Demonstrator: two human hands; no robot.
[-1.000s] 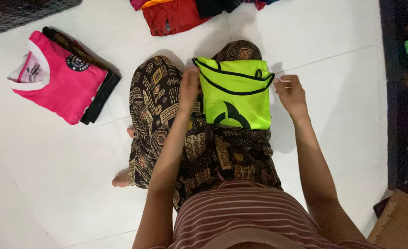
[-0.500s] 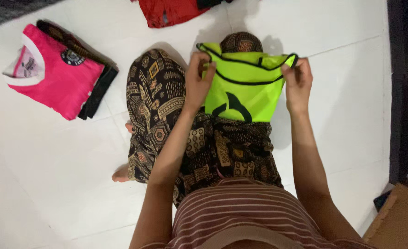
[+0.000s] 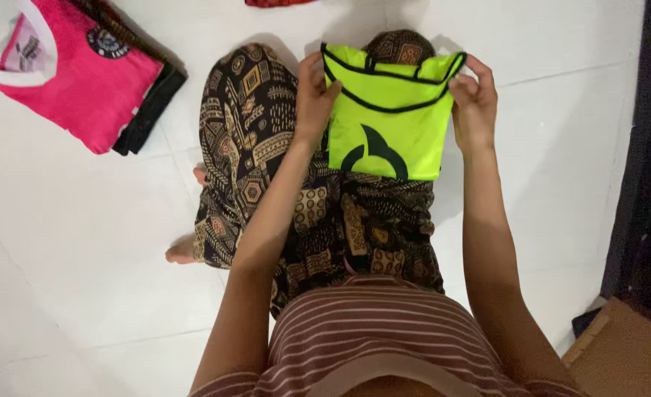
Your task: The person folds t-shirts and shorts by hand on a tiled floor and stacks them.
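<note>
Since half a second ago we've drawn the neon-green vest (image 3: pixel 386 117) lower onto our lap at 12 o'clock, left hand (image 3: pixel 312 99) and right hand (image 3: pixel 473 103) each pinching a top corner; slick fabric could slip and unfold.

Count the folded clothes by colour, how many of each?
Neon yellow folded shirt with black trim, held at both top corners: 1
Pink folded shirt on the white floor: 1
Black folded garment under the pink one: 1
Total: 3
</note>
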